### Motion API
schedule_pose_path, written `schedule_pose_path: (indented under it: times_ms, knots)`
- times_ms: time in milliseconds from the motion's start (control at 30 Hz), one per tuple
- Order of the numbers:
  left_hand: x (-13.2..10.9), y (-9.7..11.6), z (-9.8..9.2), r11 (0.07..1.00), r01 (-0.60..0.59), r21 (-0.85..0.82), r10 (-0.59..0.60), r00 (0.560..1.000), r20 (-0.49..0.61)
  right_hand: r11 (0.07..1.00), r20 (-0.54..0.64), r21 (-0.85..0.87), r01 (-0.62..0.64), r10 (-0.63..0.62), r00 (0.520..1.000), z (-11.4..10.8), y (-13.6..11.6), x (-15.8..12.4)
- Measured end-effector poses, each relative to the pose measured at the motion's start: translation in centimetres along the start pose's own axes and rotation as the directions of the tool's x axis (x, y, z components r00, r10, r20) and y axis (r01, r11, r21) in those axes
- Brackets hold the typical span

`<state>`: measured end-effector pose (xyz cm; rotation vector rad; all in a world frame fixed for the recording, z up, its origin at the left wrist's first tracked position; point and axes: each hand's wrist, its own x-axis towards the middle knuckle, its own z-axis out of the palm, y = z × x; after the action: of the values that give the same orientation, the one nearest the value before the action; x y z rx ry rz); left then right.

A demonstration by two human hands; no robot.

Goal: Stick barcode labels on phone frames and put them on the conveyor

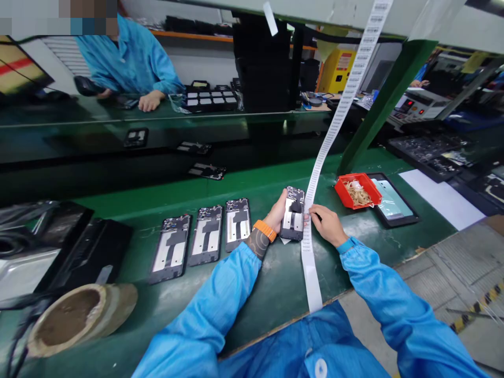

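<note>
Near the frame's centre the left hand (277,211) clasps an open phone chassis (293,213) by its edge, while the right hand (327,224) pinches at the label strip (315,178) hanging down from the upper right, fingertips touching the chassis; no label looks applied yet. Left of centre three more chassis (206,235) lie in a row on the green bench (275,273), by my reckoning waiting for the same handling; the red tray (339,188) sits to the right.

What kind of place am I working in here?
Most likely a phone assembly line: open phone frames lie in a row on the green bench, a long label strip hangs down, and a person in a blue coat works opposite.
</note>
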<state>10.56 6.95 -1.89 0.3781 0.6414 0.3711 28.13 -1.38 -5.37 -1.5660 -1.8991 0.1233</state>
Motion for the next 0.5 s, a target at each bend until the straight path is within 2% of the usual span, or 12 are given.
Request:
schedule_pose_path:
  times_ms: [133, 233, 333, 433, 467, 500]
  knots:
    - [-0.1, 0.0, 0.2, 0.999, -0.027, 0.032, 0.028, 0.999, -0.022, 0.99, -0.041, 0.106, -0.096, 0.1, 0.994, -0.4, -0.1, 0.2]
    - [-0.2, 0.1, 0.2, 0.999, -0.019, 0.047, 0.02, 1.0, -0.014, 0.895, -0.116, 0.376, -0.24, 0.302, 0.946, -0.5, 0.1, 0.3]
    - [-0.2, 0.1, 0.1, 0.997, -0.039, 0.066, 0.04, 0.999, -0.009, 0.691, -0.109, 0.647, -0.323, 0.504, 0.857, -0.9, 0.7, 0.5]
    - [-0.6, 0.3, 0.2, 0.982, -0.179, 0.055, 0.181, 0.983, -0.034, 0.434, -0.046, 0.847, -0.308, 0.636, 0.77, -2.3, 0.5, 1.3]
    - [-0.8, 0.6, 0.3, 0.973, -0.225, 0.048, 0.228, 0.971, -0.066, 0.357, -0.025, 0.893, -0.273, 0.647, 0.762, -2.9, 0.0, 1.8]
    - [-1.2, 0.8, 0.4, 0.965, -0.259, 0.04, 0.262, 0.959, -0.109, 0.306, -0.011, 0.922, -0.236, 0.631, 0.776, -3.5, -0.7, 2.4]
